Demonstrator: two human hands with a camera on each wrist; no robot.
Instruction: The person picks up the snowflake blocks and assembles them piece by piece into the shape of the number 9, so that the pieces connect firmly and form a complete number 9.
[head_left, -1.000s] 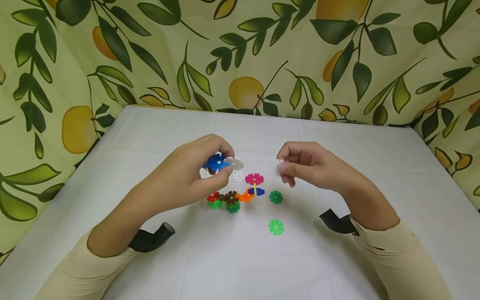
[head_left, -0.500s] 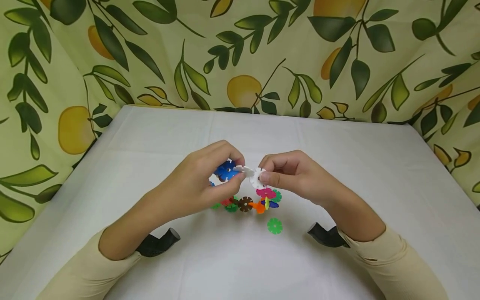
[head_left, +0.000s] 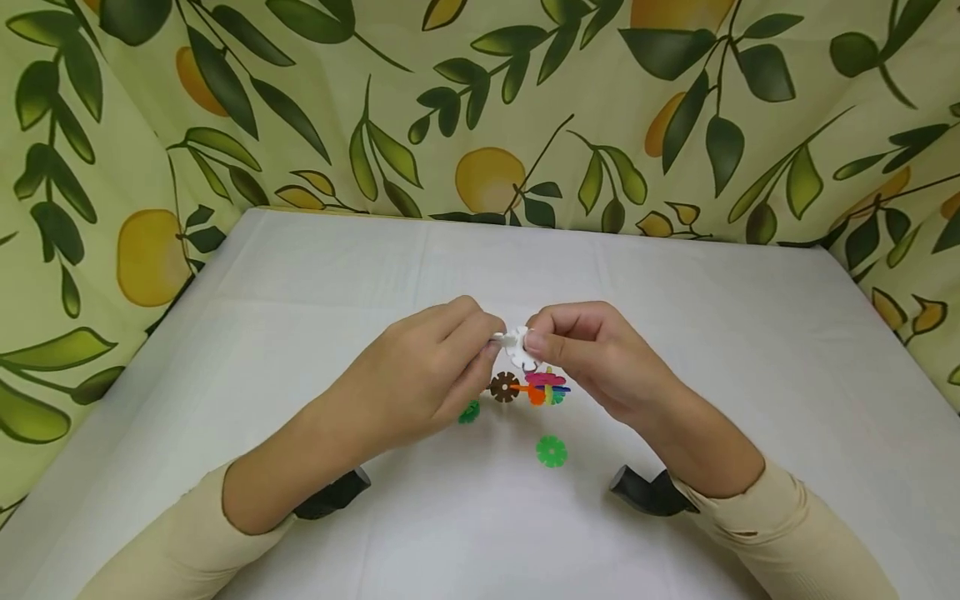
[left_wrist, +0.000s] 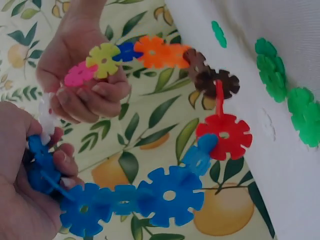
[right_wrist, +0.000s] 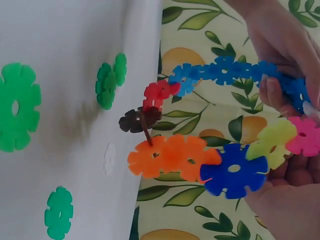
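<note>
My left hand (head_left: 427,367) grips the blue end of a chain of notched plastic discs and pinches a white disc (head_left: 498,337) attached there. My right hand (head_left: 600,350) pinches another white disc (head_left: 521,348), edge to edge with the first. Whether their slots interlock cannot be told. The chain hangs in a loop below both hands. Its blue discs (left_wrist: 170,196) lead to a red disc (left_wrist: 225,136), then brown discs (head_left: 504,387), orange discs (right_wrist: 172,155), a dark blue disc (right_wrist: 234,171), a yellow disc (left_wrist: 103,61) and a pink disc (head_left: 545,378) under my right hand.
A light green disc (head_left: 551,451) lies on the white tablecloth (head_left: 450,533) nearer to me. Other loose green discs (right_wrist: 105,86) and a white disc (right_wrist: 109,159) lie below the chain. Behind the table hangs a leaf-and-fruit patterned cloth (head_left: 300,100).
My right hand has come left with its white disc to meet the white disc in my left hand. My left hand moved right, and the hanging chain shifted right with it.
</note>
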